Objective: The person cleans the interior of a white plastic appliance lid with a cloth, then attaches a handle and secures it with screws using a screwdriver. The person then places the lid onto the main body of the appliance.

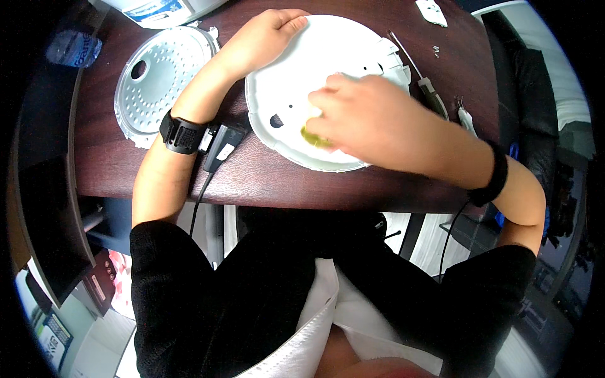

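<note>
A round white plastic cover (pixel 277 82) with small holes and notched tabs along its rim lies on the dark red-brown table. My left hand (pixel 268 38) grips its upper left rim, the fingers curled over the edge. Over the right half of the cover is my right hand (pixel 359 113), slightly blurred, its fingers closed round a small yellow-green piece (pixel 315 137) like a sponge or cloth. Much of that piece is hidden under the fingers, and it seems to touch the cover's surface.
A grey dimpled round plastic part (pixel 161 82) lies left of my left forearm. On the right are a screwdriver (pixel 433 101), small screws (pixel 436 51) and a white plastic piece (pixel 432 12). A white container (pixel 167 11) stands at the back; a black cabled device (pixel 222 146) rests near the front edge.
</note>
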